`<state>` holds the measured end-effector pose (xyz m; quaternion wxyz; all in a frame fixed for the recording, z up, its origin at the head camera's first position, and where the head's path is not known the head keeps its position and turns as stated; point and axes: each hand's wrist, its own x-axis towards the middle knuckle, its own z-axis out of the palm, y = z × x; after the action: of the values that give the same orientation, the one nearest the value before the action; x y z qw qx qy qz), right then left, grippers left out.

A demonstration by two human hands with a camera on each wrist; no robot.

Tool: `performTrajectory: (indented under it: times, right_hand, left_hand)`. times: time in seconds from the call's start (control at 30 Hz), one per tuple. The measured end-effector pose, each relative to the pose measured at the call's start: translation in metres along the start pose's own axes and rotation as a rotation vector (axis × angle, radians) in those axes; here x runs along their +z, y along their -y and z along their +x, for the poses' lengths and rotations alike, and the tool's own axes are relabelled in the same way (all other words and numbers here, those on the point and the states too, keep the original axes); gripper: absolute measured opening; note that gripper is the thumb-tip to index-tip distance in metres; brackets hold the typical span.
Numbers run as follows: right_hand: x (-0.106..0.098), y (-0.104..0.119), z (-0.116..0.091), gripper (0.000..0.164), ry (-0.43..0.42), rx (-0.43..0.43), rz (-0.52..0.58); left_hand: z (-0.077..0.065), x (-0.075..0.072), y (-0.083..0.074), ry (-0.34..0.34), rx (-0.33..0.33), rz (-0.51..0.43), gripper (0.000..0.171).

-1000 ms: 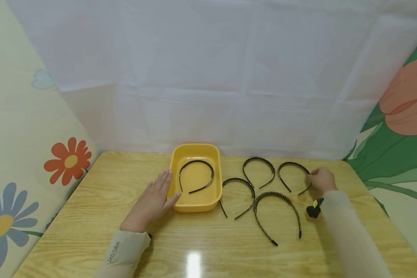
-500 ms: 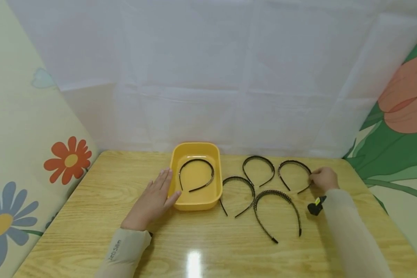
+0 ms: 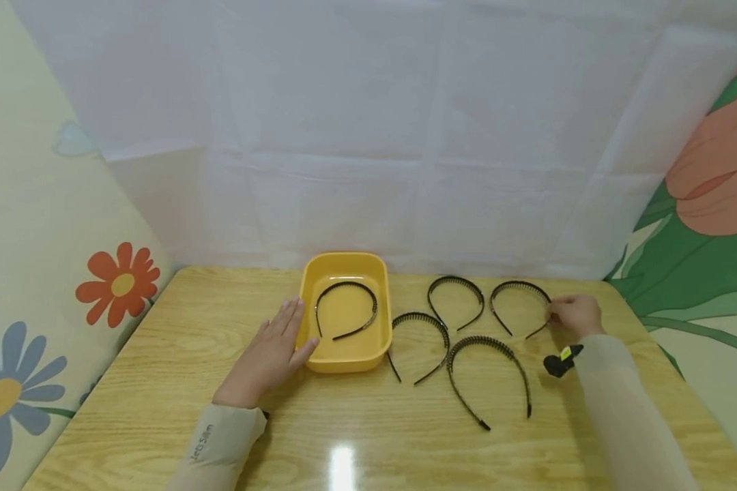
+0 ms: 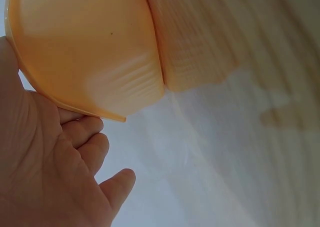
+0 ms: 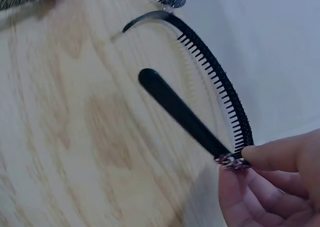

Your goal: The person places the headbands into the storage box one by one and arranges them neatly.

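Note:
In the head view my left hand (image 3: 270, 354) rests along the left rim of a yellow plastic basin (image 3: 345, 365), fingers extended. The left wrist view shows those fingers (image 4: 82, 132) touching the edge of the basin (image 4: 100, 52). One black headband (image 3: 374, 315) lies inside it. At the far right my right hand (image 3: 577, 316) pinches the right side of a black toothed headband (image 3: 518, 284). Up close in the right wrist view, thumb and finger hold this headband (image 5: 220, 79) at a beaded, speckled section near one arm.
Between basin and right hand, several headbands lie on the wooden table (image 3: 368, 423): one at the back (image 3: 454, 278), one beside the basin (image 3: 417, 316), a larger one in front (image 3: 485, 341). A white sheet (image 3: 344, 136) hangs behind the table.
The right hand has shifted slightly to the right along the headband's side, and the headband has moved a little with it. The left hand stays on the basin's rim.

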<state>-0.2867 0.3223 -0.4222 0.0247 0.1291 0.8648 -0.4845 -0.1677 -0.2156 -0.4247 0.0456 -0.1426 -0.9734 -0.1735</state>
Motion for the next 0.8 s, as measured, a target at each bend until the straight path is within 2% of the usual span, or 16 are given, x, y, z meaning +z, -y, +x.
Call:
performTrajectory:
  times: [0.13,0.37,0.8]
  right_hand:
    - [0.003,0.004,-0.003,0.042,-0.012,0.025,0.119]
    - [0.010,0.013,-0.009,0.041,-0.068,0.020,0.222]
    - [0.021,0.028,-0.011,0.042,-0.067,0.015,0.275]
  left_hand:
    - [-0.001,0.000,0.000,-0.003,0.002,0.004,0.075]
    - [-0.001,-0.001,-0.002,0.010,-0.004,-0.001,0.076]
    - [-0.001,-0.002,-0.003,-0.001,-0.002,0.010,0.075]
